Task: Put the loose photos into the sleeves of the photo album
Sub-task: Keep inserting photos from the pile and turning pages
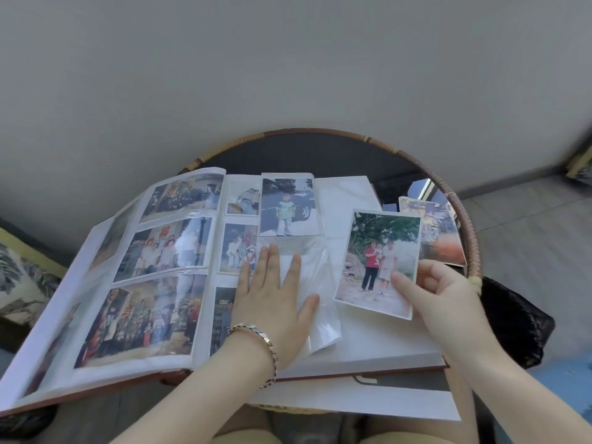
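Left hand (272, 296) lies flat with straight fingers, pressing on an empty clear sleeve (317, 274) on the right page of the open photo album (368, 334). The right hand (439, 293) pinches a loose photo (378, 251) by its near right corner, thumb on the picture side, and holds it just right of that sleeve, above the blank part of the page. More loose photos (439, 225) lie farther right on the round table (474, 245).

The print looks light and thin, stiff enough to slide in edge-first but easy to crease, and its glossy face would likely take fingermarks, so the edges and corners are the best hold. The sleeve film looks limp, wrinkled and slippery; its mouth probably has to be lifted and held open.
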`<state>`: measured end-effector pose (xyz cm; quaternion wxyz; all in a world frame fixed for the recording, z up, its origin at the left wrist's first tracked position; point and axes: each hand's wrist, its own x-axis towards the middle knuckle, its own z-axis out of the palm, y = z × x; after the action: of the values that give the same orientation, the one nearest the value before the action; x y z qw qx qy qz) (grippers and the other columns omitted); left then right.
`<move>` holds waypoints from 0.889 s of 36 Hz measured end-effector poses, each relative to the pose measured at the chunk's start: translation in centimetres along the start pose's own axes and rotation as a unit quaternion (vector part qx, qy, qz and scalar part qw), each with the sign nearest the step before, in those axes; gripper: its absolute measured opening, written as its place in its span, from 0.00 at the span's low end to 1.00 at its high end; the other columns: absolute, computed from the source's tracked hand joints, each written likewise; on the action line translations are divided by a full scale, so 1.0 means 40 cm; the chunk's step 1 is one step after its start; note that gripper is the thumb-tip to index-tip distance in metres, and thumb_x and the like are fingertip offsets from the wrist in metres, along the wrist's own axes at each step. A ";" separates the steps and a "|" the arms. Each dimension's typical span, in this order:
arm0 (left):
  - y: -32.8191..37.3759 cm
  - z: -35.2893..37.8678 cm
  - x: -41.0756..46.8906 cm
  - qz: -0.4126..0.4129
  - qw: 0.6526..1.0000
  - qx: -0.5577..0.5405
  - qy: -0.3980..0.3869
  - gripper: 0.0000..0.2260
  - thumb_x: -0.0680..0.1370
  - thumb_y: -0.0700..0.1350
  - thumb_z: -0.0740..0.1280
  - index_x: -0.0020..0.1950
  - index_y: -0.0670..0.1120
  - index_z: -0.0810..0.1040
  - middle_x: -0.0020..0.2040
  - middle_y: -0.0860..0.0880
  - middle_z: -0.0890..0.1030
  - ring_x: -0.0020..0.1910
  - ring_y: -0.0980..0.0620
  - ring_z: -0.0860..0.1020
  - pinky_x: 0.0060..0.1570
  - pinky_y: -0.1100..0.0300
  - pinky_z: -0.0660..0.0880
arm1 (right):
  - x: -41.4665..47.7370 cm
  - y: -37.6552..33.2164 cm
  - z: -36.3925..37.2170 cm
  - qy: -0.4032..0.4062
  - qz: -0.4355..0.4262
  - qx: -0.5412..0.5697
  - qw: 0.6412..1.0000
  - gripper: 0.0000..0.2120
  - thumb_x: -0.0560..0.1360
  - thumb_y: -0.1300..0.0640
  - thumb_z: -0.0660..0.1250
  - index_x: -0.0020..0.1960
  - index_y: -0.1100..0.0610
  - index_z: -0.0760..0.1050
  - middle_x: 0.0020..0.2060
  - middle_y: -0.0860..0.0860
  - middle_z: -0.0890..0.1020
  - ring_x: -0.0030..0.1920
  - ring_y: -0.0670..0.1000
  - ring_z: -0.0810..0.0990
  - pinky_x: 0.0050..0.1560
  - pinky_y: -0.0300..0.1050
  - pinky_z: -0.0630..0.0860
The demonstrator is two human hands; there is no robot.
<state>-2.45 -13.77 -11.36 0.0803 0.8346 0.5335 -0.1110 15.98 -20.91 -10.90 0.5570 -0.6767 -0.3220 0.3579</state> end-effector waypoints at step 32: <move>-0.039 -0.054 -0.006 -0.063 0.824 -0.536 0.170 0.20 0.78 0.41 0.63 0.69 0.51 0.64 0.73 0.51 0.60 0.69 0.56 0.63 0.62 0.65 0.59 | -0.029 -0.032 0.025 -0.172 0.132 -0.070 0.974 0.11 0.68 0.62 0.74 0.48 0.52 0.77 0.34 0.49 0.85 0.35 0.45 0.84 0.31 0.33 0.76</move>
<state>-3.73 -12.78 -9.23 0.4161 0.6304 0.5651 0.3317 14.46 -21.15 -9.63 0.3929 -0.6788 -0.3449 0.5157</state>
